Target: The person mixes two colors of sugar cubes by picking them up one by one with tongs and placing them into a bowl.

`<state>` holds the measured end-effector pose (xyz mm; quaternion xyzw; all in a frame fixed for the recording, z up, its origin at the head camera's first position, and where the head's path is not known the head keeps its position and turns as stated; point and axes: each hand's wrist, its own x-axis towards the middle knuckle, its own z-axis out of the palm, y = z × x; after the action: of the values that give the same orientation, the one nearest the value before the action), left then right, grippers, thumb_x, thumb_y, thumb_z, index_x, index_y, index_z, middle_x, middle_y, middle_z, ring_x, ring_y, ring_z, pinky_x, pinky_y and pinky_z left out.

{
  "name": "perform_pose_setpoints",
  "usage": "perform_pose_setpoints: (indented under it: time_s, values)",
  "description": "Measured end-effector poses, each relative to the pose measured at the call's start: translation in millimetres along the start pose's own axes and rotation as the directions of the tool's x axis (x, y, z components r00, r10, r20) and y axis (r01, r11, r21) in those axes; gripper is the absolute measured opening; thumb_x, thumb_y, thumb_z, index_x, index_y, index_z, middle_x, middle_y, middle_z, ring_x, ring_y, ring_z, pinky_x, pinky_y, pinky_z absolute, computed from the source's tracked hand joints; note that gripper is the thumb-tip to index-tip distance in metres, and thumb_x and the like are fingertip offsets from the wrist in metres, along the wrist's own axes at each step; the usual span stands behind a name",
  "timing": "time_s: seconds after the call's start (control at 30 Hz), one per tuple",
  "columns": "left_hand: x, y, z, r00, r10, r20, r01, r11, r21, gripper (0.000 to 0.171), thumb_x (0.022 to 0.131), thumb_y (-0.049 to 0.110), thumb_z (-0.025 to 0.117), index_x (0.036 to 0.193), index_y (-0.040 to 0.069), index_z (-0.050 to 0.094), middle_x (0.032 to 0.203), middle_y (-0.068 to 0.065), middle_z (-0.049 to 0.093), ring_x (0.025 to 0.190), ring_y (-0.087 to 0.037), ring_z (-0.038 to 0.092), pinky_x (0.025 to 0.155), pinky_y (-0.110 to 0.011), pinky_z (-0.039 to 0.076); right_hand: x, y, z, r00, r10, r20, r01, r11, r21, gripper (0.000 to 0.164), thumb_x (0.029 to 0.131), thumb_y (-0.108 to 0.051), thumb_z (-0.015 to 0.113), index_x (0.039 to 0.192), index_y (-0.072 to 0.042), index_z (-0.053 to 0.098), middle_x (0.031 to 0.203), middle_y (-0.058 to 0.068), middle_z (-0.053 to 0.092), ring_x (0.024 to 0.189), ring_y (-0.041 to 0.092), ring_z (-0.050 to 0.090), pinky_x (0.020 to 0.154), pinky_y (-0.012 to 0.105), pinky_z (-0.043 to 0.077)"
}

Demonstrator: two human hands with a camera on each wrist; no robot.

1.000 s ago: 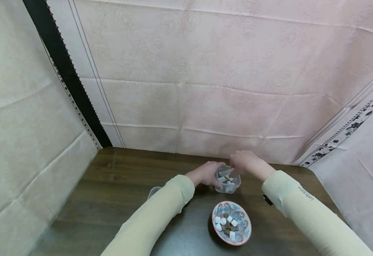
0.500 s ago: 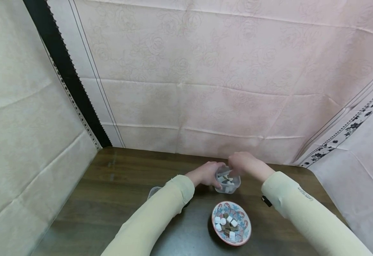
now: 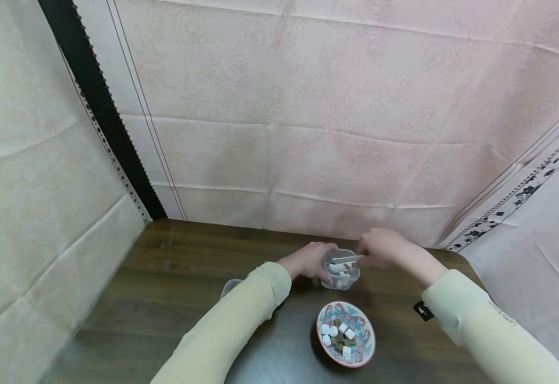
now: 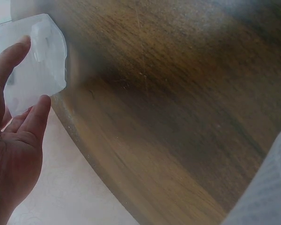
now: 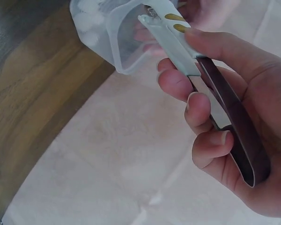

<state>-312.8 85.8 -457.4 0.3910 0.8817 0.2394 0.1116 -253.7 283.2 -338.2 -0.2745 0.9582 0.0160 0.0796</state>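
Observation:
In the head view, my left hand (image 3: pixel 310 261) grips a clear plastic container (image 3: pixel 341 284) at the back of the table, thumb on its near side. White pieces lie inside it. My right hand (image 3: pixel 384 248) holds small tongs (image 5: pixel 232 108) with pale green-white ends and a dark maroon metal handle, thumb on one arm and fingers curled round the other. The tong ends reach over the container's opening. Seen from the left wrist, my thumb and fingers sit on two sides of the cloudy container (image 4: pixel 54 65).
Nearer to me stands a patterned bowl (image 3: pixel 363 322) with a pink rim, holding several white and brown pieces. Another clear container (image 3: pixel 230 287) shows partly behind my left sleeve. Pale cloth (image 3: pixel 279 160) hangs behind the wooden table (image 3: pixel 188 314).
My right hand has drawn back to the right and its forearm has shifted right; the tongs now show above the container. My left hand stays on the container.

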Motion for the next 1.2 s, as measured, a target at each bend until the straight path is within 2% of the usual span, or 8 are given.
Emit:
perform_pose_setpoints:
  time_s: [0.2, 0.43, 0.6, 0.97, 1.2]
  values:
    - [-1.2, 1.2, 0.2, 1.0, -0.021, 0.002, 0.021, 1.0, 0.009, 0.084, 0.081, 0.028, 0.097, 0.152, 0.012, 0.056, 0.141, -0.006, 0.065, 0.132, -0.024, 0.057, 0.112, -0.029, 0.047, -22.4, -6.4, -12.8, 0.999, -0.02, -0.035, 0.02, 1.0, 0.005, 0.022, 0.085, -0.023, 0.084, 0.066, -0.025, 0.073, 0.059, -0.018, 0.053, 0.054, 0.004, 0.04, 0.05, 0.027, 0.034]
    - [-0.4, 1.2, -0.4, 1.0, -0.014, 0.004, 0.014, 1.0, 0.01, 0.084, 0.081, 0.027, 0.097, 0.153, 0.011, 0.055, 0.14, -0.007, 0.066, 0.132, -0.025, 0.057, 0.114, -0.032, 0.046, -51.4, -16.8, -18.2, 0.998, -0.054, -0.044, 0.056, 0.997, 0.044, 0.025, 0.085, -0.023, 0.084, 0.066, -0.03, 0.07, 0.058, -0.023, 0.047, 0.053, -0.001, 0.035, 0.049, 0.024, 0.027]
    - [-0.2, 0.5, 0.5, 1.0, -0.004, -0.002, 0.005, 1.0, 0.019, 0.083, 0.08, 0.027, 0.097, 0.151, 0.011, 0.056, 0.137, -0.008, 0.068, 0.128, -0.024, 0.059, 0.113, -0.032, 0.046, -65.3, -24.8, -14.6, 0.994, -0.106, -0.013, 0.107, 0.991, 0.074, 0.027, 0.086, -0.025, 0.084, 0.066, -0.032, 0.068, 0.059, -0.025, 0.043, 0.054, -0.003, 0.03, 0.049, 0.022, 0.023]
    - [-0.5, 0.2, 0.4, 1.0, -0.013, -0.004, 0.013, 1.0, 0.008, 0.083, 0.081, 0.026, 0.097, 0.152, 0.01, 0.055, 0.141, -0.009, 0.066, 0.131, -0.025, 0.057, 0.113, -0.031, 0.046, -69.9, -43.8, 0.7, 0.987, -0.146, 0.061, 0.142, 0.988, 0.066, 0.026, 0.086, -0.028, 0.088, 0.067, -0.029, 0.069, 0.063, -0.023, 0.048, 0.057, -0.003, 0.034, 0.049, 0.021, 0.028]
    - [-0.4, 0.5, 1.1, 1.0, -0.009, -0.007, 0.009, 1.0, 0.011, 0.083, 0.08, 0.027, 0.097, 0.151, 0.01, 0.056, 0.141, -0.008, 0.066, 0.13, -0.024, 0.058, 0.113, -0.031, 0.046, -69.2, -47.9, 8.4, 0.994, -0.064, 0.093, 0.06, 0.997, 0.047, 0.025, 0.084, -0.028, 0.091, 0.068, -0.028, 0.072, 0.063, -0.02, 0.05, 0.057, 0.001, 0.036, 0.05, 0.023, 0.029]
